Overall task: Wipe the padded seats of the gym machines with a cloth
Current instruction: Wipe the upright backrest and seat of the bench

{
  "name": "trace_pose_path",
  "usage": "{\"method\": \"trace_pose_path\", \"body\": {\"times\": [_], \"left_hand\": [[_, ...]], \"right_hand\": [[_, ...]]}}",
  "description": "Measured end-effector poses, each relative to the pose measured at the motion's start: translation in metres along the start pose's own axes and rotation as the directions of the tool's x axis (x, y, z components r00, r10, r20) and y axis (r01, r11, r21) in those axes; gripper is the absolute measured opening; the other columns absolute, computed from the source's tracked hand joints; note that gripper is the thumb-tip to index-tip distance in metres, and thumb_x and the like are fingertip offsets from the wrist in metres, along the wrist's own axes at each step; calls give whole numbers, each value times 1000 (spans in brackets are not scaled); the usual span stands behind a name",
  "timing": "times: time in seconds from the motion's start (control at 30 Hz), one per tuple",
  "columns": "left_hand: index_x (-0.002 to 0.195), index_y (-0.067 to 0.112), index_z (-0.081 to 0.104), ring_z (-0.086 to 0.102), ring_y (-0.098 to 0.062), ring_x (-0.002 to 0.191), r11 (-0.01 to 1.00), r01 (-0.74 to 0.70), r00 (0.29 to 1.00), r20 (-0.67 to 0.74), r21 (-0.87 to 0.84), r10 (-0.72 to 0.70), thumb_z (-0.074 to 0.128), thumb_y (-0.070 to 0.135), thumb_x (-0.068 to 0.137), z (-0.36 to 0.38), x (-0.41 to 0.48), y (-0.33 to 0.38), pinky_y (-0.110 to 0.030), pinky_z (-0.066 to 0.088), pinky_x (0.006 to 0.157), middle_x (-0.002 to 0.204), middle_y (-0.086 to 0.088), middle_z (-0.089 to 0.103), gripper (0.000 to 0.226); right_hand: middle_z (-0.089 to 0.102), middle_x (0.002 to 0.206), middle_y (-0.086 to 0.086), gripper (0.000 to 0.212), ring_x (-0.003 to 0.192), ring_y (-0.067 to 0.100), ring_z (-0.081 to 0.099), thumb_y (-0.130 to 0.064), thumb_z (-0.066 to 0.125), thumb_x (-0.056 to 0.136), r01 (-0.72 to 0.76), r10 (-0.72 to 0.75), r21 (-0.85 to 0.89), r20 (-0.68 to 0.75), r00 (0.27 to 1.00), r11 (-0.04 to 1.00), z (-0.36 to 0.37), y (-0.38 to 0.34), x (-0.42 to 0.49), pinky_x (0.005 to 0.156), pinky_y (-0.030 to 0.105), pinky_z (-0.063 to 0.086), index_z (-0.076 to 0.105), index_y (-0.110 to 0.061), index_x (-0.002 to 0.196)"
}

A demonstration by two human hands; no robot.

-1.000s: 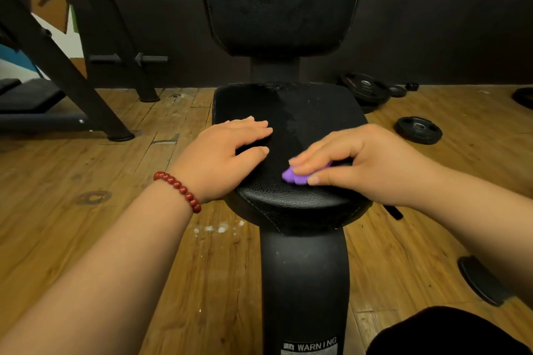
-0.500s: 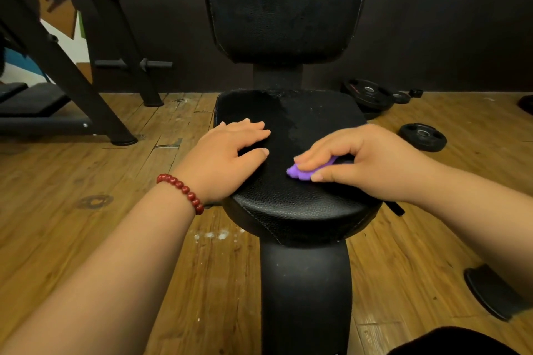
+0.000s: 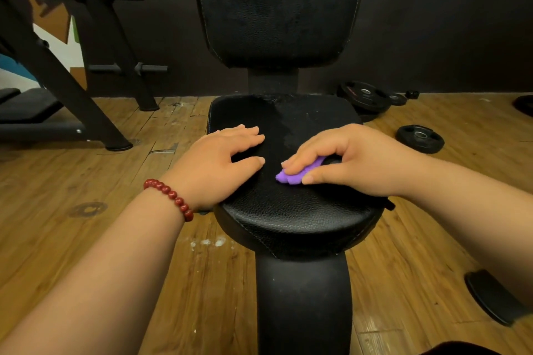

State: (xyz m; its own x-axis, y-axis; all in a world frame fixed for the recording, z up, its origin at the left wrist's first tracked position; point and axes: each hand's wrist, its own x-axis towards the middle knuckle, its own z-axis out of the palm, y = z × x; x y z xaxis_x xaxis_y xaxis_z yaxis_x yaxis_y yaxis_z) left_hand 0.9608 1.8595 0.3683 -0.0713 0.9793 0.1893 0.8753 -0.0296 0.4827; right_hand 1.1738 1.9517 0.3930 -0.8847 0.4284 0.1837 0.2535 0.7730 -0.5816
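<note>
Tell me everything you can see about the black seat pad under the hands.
The seat pad is black, covered in grained, leather-like material with pale stitching along its edge and a rounded front. It sits on a black post, below the upright back pad. A dull smeared patch marks its rear middle. The left hand rests flat on its left side; the right hand holds a small purple cloth against its centre.

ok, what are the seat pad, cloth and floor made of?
Seat pad: black vinyl or faux leather, likely; pebbled grain, stitched edge, slight sheen. Cloth: purple, soft, maybe microfibre; mostly hidden under the right hand. Floor: wood planks or laminate; grain, gaps, scuffs.
</note>
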Motion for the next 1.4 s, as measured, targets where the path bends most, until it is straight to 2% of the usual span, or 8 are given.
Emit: {"method": "trace_pose_path", "body": {"times": [0.13, 0.3, 0.53, 0.77, 0.97, 1.13, 1.3, 1.4], "left_hand": [[142, 31, 44, 23, 2, 141, 1000, 19, 1000, -16, -5, -19, 54, 32, 95, -2, 10, -3, -24, 15, 116, 149, 18, 38, 48], [143, 32, 41, 20, 3, 141, 1000, 24, 1000, -14, 15, -24, 52, 33, 96, -2, 15, -5, -20, 11, 112, 151, 18, 34, 48], [146, 35, 34, 13, 1, 144, 996, 25, 999, 46, 86, -29, 48, 36, 98, -2, 21, -4, -24, 8, 117, 155, 18, 25, 50], [148, 37, 29, 10, -4, 146, 979, 37, 983, 170, 201, -72, 42, 38, 101, -15, 42, 2, -31, 8, 118, 158, 16, 19, 49], [149, 38, 26, 4, -6, 147, 979, 22, 977, 201, 203, -64, 43, 40, 100, -16, 56, -3, -36, 7, 121, 159, 15, 15, 52], [150, 38, 22, 3, -6, 147, 974, -11, 983, 183, 228, -32, 40, 41, 100, -11, 55, -7, -30, 3, 119, 160, 14, 11, 53], [150, 40, 21, 2, -5, 147, 973, 7, 982, 184, 231, -50, 39, 43, 100, -11, 54, -8, -32, 3, 119, 160, 15, 11, 53], [150, 40, 19, 1, -4, 147, 966, 4, 979, 197, 258, -57, 38, 44, 100, -11, 56, -8, -31, 2, 118, 160, 16, 8, 54]], "right_hand": [[70, 102, -23, 24, 102, -10, 61, -17, 76, 80, 2, -2, -22, -20, 1000, 1000, -3, 7, 17, 93, 11, 43, 73, -36, 94], [67, 96, -26, 23, 98, -12, 60, -20, 77, 80, -108, 102, -42, -120, 987, 993, -11, 25, 47, 92, 13, 43, 70, -41, 88], [71, 99, -20, 19, 99, -9, 61, -12, 77, 78, 0, 1, 15, -32, 999, 1000, -7, 19, 29, 90, 7, 42, 76, -27, 90], [67, 102, -21, 22, 101, -4, 60, -22, 75, 81, -109, 101, -59, -135, 986, 992, -15, 37, 66, 99, 23, 46, 67, -42, 85], [69, 100, -15, 17, 97, -3, 63, -12, 78, 78, 11, -13, -27, -67, 998, 1000, -11, 35, 44, 90, 12, 44, 76, -26, 87], [63, 99, -14, 19, 94, -7, 56, -18, 78, 78, 14, -21, -65, -105, 994, 998, -13, 41, 59, 84, 5, 38, 72, -35, 84], [63, 100, -15, 25, 96, 0, 58, -20, 76, 81, -38, 24, -107, -133, 991, 994, -16, 48, 78, 90, 18, 44, 67, -42, 83], [66, 101, -15, 22, 98, -1, 60, -18, 77, 79, 2, -5, -65, -56, 998, 998, -18, 46, 68, 90, 13, 44, 71, -38, 87]]}}
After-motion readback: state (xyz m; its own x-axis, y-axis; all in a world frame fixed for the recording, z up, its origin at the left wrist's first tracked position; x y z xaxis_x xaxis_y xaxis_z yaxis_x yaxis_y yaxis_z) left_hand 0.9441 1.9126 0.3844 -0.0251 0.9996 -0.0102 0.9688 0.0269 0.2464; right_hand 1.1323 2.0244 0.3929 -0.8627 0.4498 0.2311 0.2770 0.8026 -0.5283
